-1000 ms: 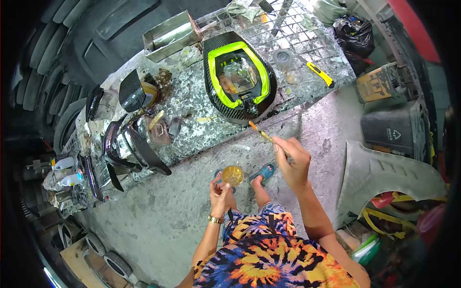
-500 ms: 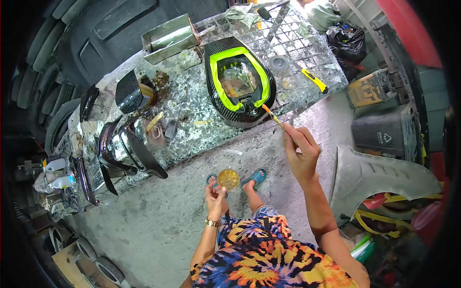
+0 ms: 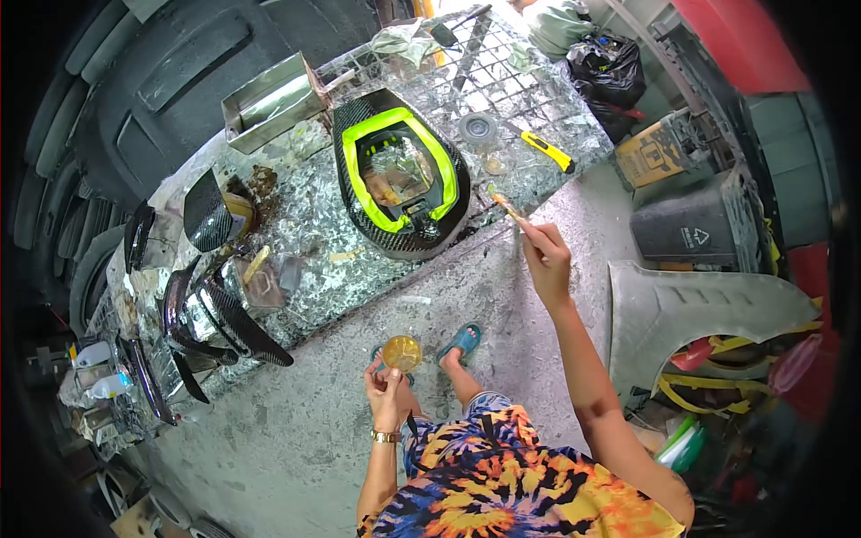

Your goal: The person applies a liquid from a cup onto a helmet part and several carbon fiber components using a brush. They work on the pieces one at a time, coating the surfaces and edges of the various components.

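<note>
My left hand (image 3: 386,396) pinches a small round cup (image 3: 402,353) of amber-yellow liquid, low over the floor near my feet. In my right hand (image 3: 545,255) is a thin brush (image 3: 508,206), its tip over the table's front edge. The brush tip is apart from the black carbon-fibre part (image 3: 391,238), which lies on the table to its left. A bright yellow-green band (image 3: 390,118) runs around the part's opening, with a dark gap at the front end.
The stained worktable (image 3: 332,296) also holds a metal tray (image 3: 273,103), a yellow utility knife (image 3: 547,151), a round grey lid (image 3: 478,127) and curved carbon pieces (image 3: 238,318). To the right are a black bin (image 3: 686,220) and a grey fender (image 3: 700,296).
The brush has moved off the front end of the green band to the right, away from the part. My left hand still holds the cup; the whole view has shifted.
</note>
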A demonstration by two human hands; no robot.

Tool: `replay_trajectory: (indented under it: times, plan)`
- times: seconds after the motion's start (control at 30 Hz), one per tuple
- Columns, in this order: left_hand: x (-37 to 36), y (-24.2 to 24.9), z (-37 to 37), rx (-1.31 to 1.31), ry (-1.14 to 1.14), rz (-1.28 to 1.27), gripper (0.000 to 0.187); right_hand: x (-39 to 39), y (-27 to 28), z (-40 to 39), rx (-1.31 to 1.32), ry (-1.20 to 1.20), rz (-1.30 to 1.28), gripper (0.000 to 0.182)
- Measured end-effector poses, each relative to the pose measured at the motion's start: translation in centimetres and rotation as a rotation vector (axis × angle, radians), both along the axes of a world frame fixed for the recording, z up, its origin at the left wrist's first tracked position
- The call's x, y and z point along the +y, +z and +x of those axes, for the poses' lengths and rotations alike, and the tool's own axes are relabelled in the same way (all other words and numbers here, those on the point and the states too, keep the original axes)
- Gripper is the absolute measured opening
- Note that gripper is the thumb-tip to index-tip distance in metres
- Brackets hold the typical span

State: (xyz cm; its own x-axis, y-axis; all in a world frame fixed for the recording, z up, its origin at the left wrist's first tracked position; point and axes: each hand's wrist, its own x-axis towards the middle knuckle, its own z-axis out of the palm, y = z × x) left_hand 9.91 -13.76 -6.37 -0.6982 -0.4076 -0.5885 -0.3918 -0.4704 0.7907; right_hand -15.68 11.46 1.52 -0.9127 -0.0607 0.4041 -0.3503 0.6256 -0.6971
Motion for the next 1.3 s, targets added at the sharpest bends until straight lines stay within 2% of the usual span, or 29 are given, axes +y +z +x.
replay_trajectory:
  times: [0.13, 0.23, 0.3, 0.47, 0.67, 0.73, 0.77, 0.83, 0.87, 0.93, 1.07, 1.2, 1.3]
  plan:
    - [0.3, 0.3, 0.0, -0.031, 0.013, -0.015, 0.042, -0.2, -3.9, -0.7, 0.001, 0.018, 0.050, 0.025]
    - [0.6, 0.2, 0.1, -0.037, 0.001, -0.017, 0.042, 0.8, -6.2, 0.6, 0.035, 0.046, 0.241, 0.032]
    - [0.8, 0.1, 0.0, -0.037, -0.008, -0.018, 0.042, 1.4, -7.3, 2.0, 0.020, 0.046, 0.263, 0.031]
    - [1.4, 0.3, -0.9, -0.043, -0.053, -0.038, 0.042, 2.8, -7.8, 4.5, 0.001, 0.050, 0.286, 0.030]
    - [1.9, 1.6, -2.3, -0.018, -0.066, 0.006, 0.041, 3.9, -7.1, 7.6, -0.071, 0.015, 0.198, 0.026]
    - [1.7, 0.7, -1.7, -0.012, -0.063, -0.030, 0.042, 3.3, -5.4, 9.0, -0.323, -0.086, -0.043, 0.020]
    - [1.5, 0.3, -1.4, -0.015, -0.063, -0.041, 0.043, 2.1, -4.1, 9.2, -0.331, -0.055, -0.061, 0.020]
    - [1.4, 0.0, -1.1, -0.023, -0.061, -0.054, 0.043, 0.6, -0.4, 9.6, -0.463, -0.030, -0.276, 0.015]
    - [1.3, -0.1, -1.1, -0.024, -0.070, -0.062, 0.044, -0.6, 1.1, 9.4, -0.466, -0.024, -0.281, 0.015]
    - [1.4, -0.1, -1.2, -0.019, -0.081, -0.067, 0.045, -3.8, 3.9, 8.2, -0.539, 0.076, -0.666, 0.015]
    - [1.5, 0.1, -0.9, -0.024, -0.039, -0.024, 0.047, -7.4, 6.3, 5.4, -0.578, 0.149, -0.708, 0.014]
    - [1.5, 0.0, -0.6, -0.012, -0.008, 0.002, 0.049, -6.9, 5.7, 3.6, -0.544, 0.025, -0.716, 0.013]
    - [1.3, -0.6, -0.1, -0.040, -0.040, -0.050, 0.045, -6.2, 6.9, 2.6, -0.402, 0.020, -0.671, 0.012]
